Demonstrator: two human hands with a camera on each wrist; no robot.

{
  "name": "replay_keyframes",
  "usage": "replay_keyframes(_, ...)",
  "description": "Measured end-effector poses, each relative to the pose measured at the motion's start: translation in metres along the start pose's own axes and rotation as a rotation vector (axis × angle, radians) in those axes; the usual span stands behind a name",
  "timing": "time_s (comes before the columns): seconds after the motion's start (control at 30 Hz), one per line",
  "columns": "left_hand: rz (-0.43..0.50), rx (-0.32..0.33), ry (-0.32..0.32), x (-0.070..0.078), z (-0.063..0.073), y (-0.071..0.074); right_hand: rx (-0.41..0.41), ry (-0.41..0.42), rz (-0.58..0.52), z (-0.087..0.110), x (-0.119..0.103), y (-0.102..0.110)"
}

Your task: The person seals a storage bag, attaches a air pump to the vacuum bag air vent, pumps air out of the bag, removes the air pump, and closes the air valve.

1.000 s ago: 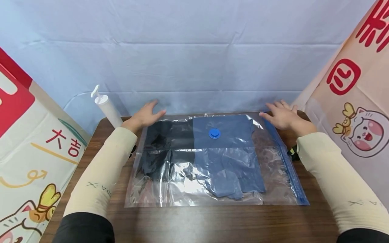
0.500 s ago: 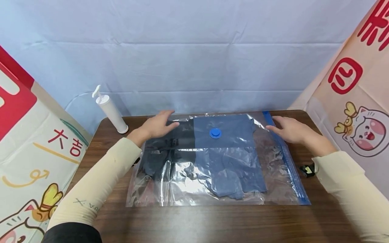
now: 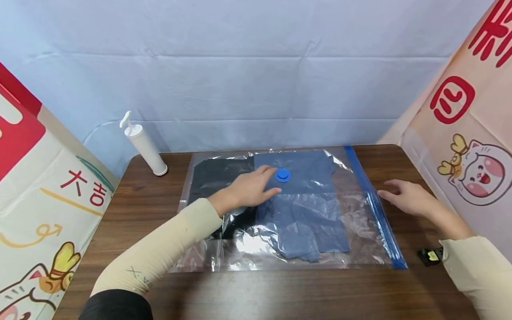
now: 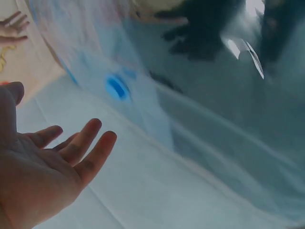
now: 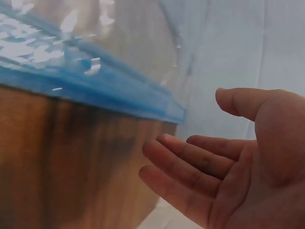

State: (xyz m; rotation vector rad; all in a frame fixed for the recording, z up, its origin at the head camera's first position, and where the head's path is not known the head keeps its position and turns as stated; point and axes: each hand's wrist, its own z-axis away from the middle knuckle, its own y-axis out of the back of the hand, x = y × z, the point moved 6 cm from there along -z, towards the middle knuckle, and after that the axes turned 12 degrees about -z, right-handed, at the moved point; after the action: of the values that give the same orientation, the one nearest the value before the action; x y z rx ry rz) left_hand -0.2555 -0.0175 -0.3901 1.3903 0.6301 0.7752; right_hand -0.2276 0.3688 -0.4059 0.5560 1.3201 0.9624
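Observation:
A clear vacuum storage bag (image 3: 356, 222) lies flat on the wooden table, with a blue zip strip (image 3: 376, 204) along its right side. Inside it are a dark folded garment (image 3: 220, 171) and a blue folded garment (image 3: 308, 213). My left hand (image 3: 248, 186) hovers over the bag with relaxed fingers, just left of the round blue valve (image 3: 282, 175); in the left wrist view the valve (image 4: 116, 87) sits beyond the fingertips. To the right of the zip strip, my right hand (image 3: 410, 198) is held with loose fingers. Neither hand holds anything.
A white hand pump (image 3: 146, 149) stands upright at the table's back left corner. Pale cloth (image 3: 256, 89) hangs behind the table, and printed banners (image 3: 472, 178) flank both sides. Bare wood (image 3: 260, 293) runs along the front.
From the bag's far left corner, my left hand has moved right and nearer, to beside the valve. My right hand has drawn back from the far right corner towards me. The bag stays put.

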Motion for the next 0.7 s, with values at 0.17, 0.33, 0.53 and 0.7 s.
replay_keyframes(0.17,-0.007,-0.029,-0.083,0.034,-0.005,-0.01,-0.056,-0.094,-0.129,0.011,0.02,-0.012)
replay_keyframes(0.33,-0.098,-0.052,-0.162,0.064,-0.011,-0.03,-0.121,-0.176,-0.257,0.017,0.031,-0.026)
replay_keyframes(0.53,-0.159,-0.203,-0.224,0.086,-0.012,-0.063,-0.165,-0.222,-0.413,0.019,0.036,-0.036)
replay_keyframes(0.7,-0.158,-0.304,-0.208,0.085,-0.009,-0.078,-0.184,-0.223,-0.523,0.02,0.038,-0.043)
